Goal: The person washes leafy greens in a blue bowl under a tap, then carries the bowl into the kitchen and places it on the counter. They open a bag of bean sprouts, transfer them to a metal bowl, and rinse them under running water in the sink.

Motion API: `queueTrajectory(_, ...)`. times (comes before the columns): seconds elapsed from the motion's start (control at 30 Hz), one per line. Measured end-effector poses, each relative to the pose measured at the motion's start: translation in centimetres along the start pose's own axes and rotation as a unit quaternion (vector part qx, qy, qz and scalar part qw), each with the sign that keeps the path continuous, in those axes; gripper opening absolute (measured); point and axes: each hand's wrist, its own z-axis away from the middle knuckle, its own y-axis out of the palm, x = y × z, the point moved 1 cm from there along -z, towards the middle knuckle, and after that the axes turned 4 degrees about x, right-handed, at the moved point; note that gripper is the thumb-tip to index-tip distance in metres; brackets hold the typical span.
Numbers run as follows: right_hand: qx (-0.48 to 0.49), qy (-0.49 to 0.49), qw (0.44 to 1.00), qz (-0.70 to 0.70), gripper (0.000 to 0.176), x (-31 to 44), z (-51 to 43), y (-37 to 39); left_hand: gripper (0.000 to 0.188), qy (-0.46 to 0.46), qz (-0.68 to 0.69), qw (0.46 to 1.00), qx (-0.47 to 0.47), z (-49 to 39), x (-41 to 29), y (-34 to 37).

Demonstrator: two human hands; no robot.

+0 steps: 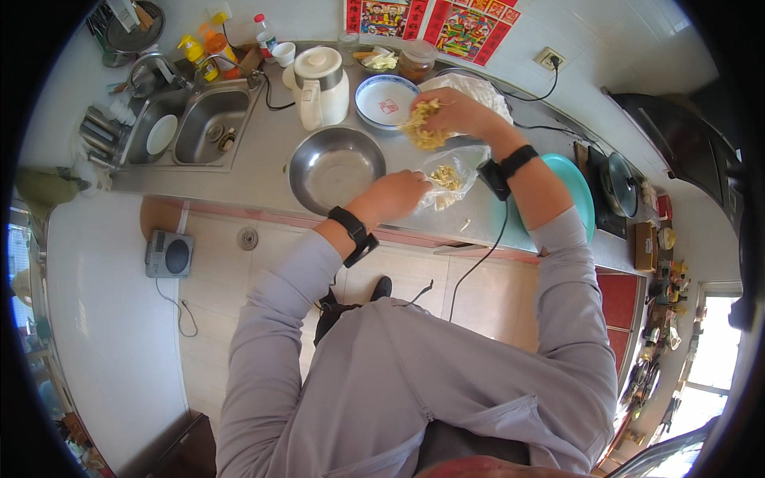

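Note:
My right hand [457, 112] holds a clump of yellowish sprouts [426, 126], raised near the right rim of a blue-rimmed white dish [388, 101]. My left hand [399, 196] grips the edge of a clear plastic bag [475, 156] lying on the counter, with more yellowish sprouts [446, 177] in it. Just left of the bag stands a steel basin [337, 170], its inside showing no food; my left wrist is beside its lower right rim. Both wrists wear black straps with small devices. A stray pale piece lies on the counter below the bag.
A white electric kettle [323, 89] stands behind the basin. The double steel sink [209, 128] is at the left, with a white plate [161, 134] in it. A turquoise round tray [571, 185] and a lidded pan [620, 184] are at the right. A cable hangs from my right wrist device.

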Motion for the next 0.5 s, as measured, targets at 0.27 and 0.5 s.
queueTrajectory(0.27, 0.053, -0.048, 0.981, 0.179, 0.042, -2.1, -11.5, 12.8, 0.034, -0.008, 0.009, 1.000, -0.002, 1.4, -0.9, 2.2)
queueTrajectory(0.5, 0.007, 0.044, 0.981, 0.189, 0.026, -1.2, -8.9, 11.0, 0.023, 0.017, 0.003, 1.000, -0.016, 3.1, 0.1, 2.0)
